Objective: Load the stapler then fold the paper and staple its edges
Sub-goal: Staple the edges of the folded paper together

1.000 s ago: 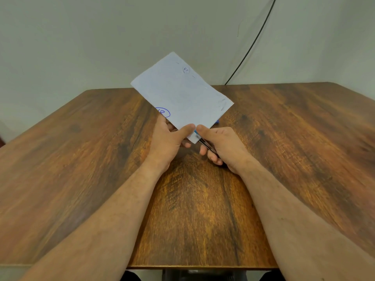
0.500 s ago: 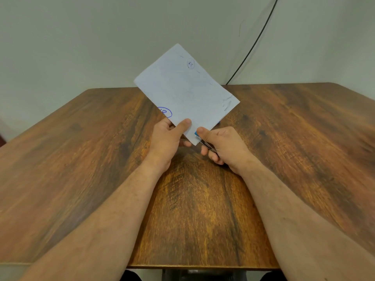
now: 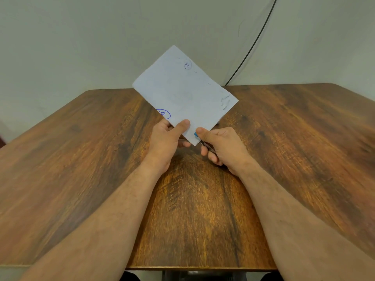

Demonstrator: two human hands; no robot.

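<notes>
Folded paper [image 3: 182,94] white, tilted, blue circled marks, crumpled corner

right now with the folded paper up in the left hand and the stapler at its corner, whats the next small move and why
Probably squeeze the stapler shut on that near corner. The left hand pinches the folded paper up off the table, and the right hand grips the stapler with its blue tip right at the paper's edge, so it looks placed for a staple.

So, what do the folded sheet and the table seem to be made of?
Folded sheet: thin matte paper, judging by its creased corner and blue pen marks. Table: looks like dark-stained wood with strong grain and a slight sheen; possibly laminate, which cannot be told.
</notes>
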